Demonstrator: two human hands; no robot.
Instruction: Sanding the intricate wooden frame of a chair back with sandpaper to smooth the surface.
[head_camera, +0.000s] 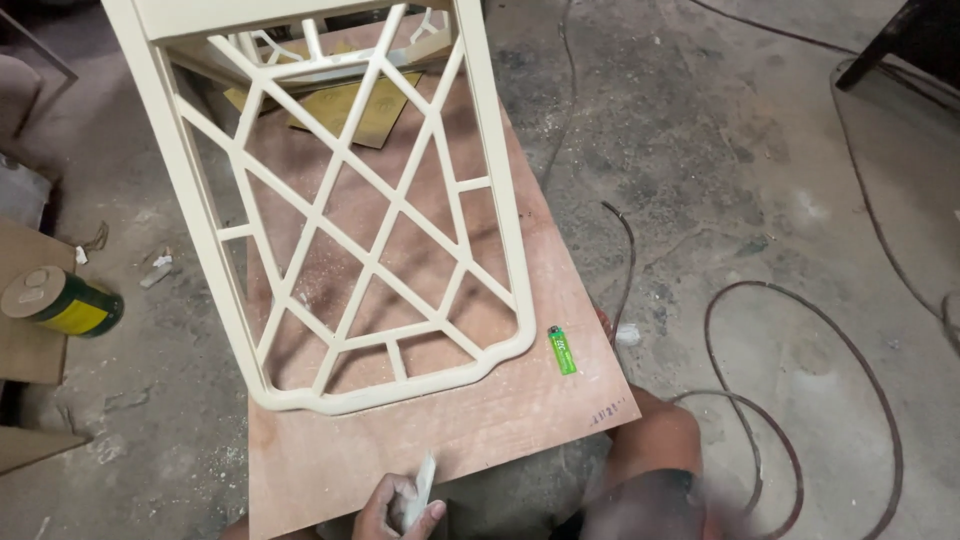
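One hand (398, 505), which side unclear, grips a folded sandpaper strip (424, 487) at the plywood board's (480, 420) near edge, just below the cream lattice frame (370, 230).

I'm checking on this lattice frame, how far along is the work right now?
The cream lattice frame already looks evenly coated and lies on the plywood board, with dust around it. In hand: one hand, which one I cannot tell, grips a pale folded piece, probably sandpaper, clear of the frame. What's left can't be judged; no bare patches show.
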